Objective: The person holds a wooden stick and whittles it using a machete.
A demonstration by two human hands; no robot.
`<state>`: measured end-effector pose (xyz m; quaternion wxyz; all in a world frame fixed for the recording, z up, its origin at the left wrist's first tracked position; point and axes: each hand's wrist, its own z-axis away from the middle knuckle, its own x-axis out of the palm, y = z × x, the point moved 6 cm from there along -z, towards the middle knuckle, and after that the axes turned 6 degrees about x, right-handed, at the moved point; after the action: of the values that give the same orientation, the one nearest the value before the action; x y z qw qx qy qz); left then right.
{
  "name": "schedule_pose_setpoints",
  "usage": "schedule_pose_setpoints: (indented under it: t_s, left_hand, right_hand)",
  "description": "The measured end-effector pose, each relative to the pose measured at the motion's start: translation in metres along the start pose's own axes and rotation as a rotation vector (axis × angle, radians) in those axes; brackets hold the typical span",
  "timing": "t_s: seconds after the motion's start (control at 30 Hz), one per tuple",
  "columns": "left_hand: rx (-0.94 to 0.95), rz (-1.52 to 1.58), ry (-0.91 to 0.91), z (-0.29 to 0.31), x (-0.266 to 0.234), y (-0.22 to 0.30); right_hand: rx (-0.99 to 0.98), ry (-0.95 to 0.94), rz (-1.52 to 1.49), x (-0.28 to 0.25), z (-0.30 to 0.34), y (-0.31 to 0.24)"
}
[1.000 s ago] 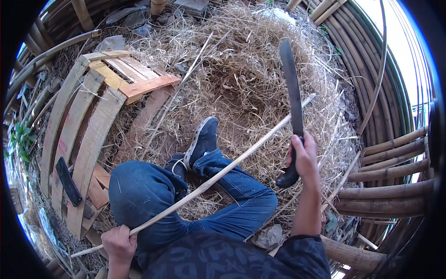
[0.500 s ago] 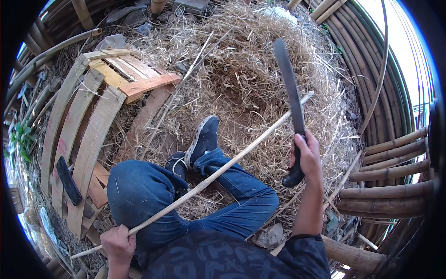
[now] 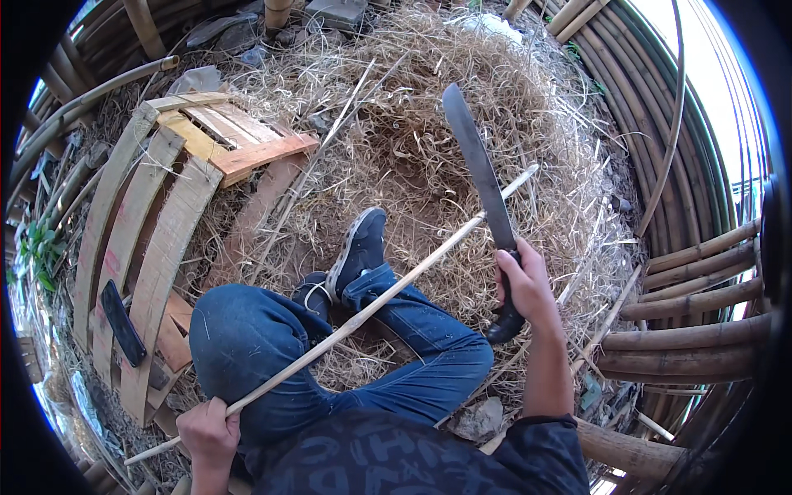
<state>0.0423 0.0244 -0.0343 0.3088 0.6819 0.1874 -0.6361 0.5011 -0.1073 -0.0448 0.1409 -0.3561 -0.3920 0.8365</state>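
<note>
My left hand (image 3: pixel 209 435) is closed around the lower part of a long pale bamboo stick (image 3: pixel 388 292), beside my bent knee. The stick slants across my legs, up to the right over the straw. In my right hand (image 3: pixel 528 285) is the black handle of a machete (image 3: pixel 478 161), its broad dark blade pointing up and slightly left. The blade crosses the stick a little below the stick's far end; I cannot tell how firmly they touch.
Dry shavings (image 3: pixel 445 107) cover the ground ahead of my shoes. At left stands a wooden slatted crate (image 3: pixel 169 256) with a black phone (image 3: pixel 123 323) on it. Bamboo poles (image 3: pixel 693 334) are stacked at right. A grey stone (image 3: pixel 480 419) lies by my leg.
The machete and my right hand have moved left, with the blade tilting further left and shifting down along the stick. The stick's far end has swung slightly left; my left hand stays put.
</note>
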Motion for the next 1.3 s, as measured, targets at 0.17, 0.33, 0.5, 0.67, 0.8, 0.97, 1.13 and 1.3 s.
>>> schedule_pose_setpoints:
  t_s: [0.17, 0.33, 0.5, 0.67, 0.8, 0.97, 1.13, 1.3]
  left_hand:
    - [0.026, 0.048, 0.014, -0.003, 0.0, 0.004]
    - [0.012, 0.0, 0.004, 0.0, 0.0, -0.001]
    - [0.017, 0.022, 0.033, -0.001, 0.0, 0.001]
    - [0.021, 0.013, 0.027, -0.001, 0.001, 0.0]
    - [0.01, 0.033, 0.033, -0.001, 0.002, 0.0]
    - [0.019, 0.029, 0.02, -0.002, 0.0, -0.001]
    - [-0.008, -0.006, 0.015, 0.003, 0.001, -0.003]
    - [0.024, 0.049, 0.031, -0.002, 0.001, -0.001]
  right_hand:
    - [-0.034, 0.073, -0.202, -0.008, 0.0, 0.0]
    - [-0.008, -0.075, -0.208, -0.005, -0.001, 0.01]
    - [-0.014, 0.023, -0.154, 0.006, 0.009, 0.001]
    - [-0.022, 0.033, -0.27, -0.015, 0.002, 0.001]
    - [-0.027, -0.056, -0.086, 0.019, 0.012, 0.003]
    - [-0.028, 0.06, -0.279, -0.006, 0.004, 0.005]
    - [-0.003, -0.083, -0.068, 0.028, 0.013, 0.006]
    - [-0.018, 0.037, -0.217, 0.012, 0.014, -0.001]
